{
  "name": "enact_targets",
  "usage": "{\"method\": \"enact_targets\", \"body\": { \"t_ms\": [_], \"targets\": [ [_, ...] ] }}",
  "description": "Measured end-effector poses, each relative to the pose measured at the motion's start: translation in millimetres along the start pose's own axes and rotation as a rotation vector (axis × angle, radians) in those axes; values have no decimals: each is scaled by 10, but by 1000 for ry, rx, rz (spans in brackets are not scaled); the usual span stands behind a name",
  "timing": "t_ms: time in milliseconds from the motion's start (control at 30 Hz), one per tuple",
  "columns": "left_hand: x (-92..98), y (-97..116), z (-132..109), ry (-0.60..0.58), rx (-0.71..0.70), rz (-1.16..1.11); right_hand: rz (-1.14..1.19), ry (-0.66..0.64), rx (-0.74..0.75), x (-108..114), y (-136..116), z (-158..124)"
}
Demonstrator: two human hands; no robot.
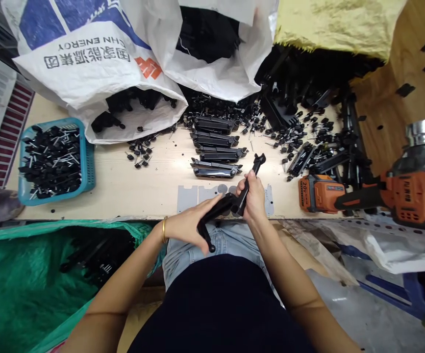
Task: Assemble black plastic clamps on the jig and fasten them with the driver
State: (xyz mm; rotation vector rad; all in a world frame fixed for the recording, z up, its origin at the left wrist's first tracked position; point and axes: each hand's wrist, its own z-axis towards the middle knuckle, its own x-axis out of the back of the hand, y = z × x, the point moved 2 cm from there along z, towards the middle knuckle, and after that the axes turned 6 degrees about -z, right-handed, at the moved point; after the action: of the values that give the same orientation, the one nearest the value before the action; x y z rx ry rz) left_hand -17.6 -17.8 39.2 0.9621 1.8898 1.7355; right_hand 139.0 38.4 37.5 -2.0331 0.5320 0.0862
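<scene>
My right hand (255, 197) is closed round a black plastic bar (251, 181) with a forked upper end, held upright over the table's front edge. Left of it, my left hand (188, 223) grips a bent black plastic bracket (205, 223) between thumb and fingers, the thumb beside its lower end. The two black pieces meet near my right hand; whether they are joined I cannot tell. Beyond my hands, several finished-looking black folded assemblies (217, 170) lie in a stacked row. Flat grey plates (187, 198) lie partly hidden under my hands.
A blue basket (90, 166) of black-headed pins stands left. White sacks (98, 110) and a yellow sack (333, 27) with black parts line the back. Loose pins (293, 137) are scattered about. An orange cordless power tool (411, 196) lies right; a green sack (21, 289) hangs lower left.
</scene>
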Motion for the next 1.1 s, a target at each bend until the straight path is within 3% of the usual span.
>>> {"method": "enact_targets", "body": {
  "t_ms": [33, 100, 200, 233, 300, 367, 400, 500, 600, 733, 800, 867, 967, 1033, 1100],
  "targets": [
    [-45, 27, -17, 27, 16, 175, 12, 29, 31, -11, -26, -2],
    [-159, 56, 7, 205, 56, 431, 48, 72, 102, -47, -83, -34],
    [-217, 84, 99, 452, 46, 480, 109, 83, 158, -65, -151, -87],
    [-193, 102, 118, 432, 12, 438, 127, 66, 129, -50, -163, -89],
    [-124, 158, 114, 256, -76, 381, 156, 42, 32, 9, -180, -70],
    [-86, 200, 62, 74, -131, 430, 162, 42, -23, 75, -207, -46],
    [-90, 202, 34, 42, -134, 482, 154, 46, -13, 97, -228, -42],
    [-191, 137, 15, 111, -135, 617, 122, 44, 105, 92, -303, -84],
    [-299, 50, 97, 292, -186, 658, 130, 48, 175, 15, -325, -170],
    [-274, -21, 237, 517, -62, 622, 101, -3, 144, -61, -203, -211],
    [-208, -54, 261, 542, 6, 589, -54, -92, 111, -27, -153, -182],
    [-110, -88, 240, 557, 48, 571, -346, -112, 203, 88, -210, -133],
    [74, -109, 167, 546, 81, 572, -961, -82, 658, 287, -500, -85],
    [171, -73, 132, 460, 65, 576, -1389, -312, 941, 338, -650, -92],
    [204, 1, 116, 303, 31, 609, -1734, -728, 1043, 362, -670, -134]
  ]
}}
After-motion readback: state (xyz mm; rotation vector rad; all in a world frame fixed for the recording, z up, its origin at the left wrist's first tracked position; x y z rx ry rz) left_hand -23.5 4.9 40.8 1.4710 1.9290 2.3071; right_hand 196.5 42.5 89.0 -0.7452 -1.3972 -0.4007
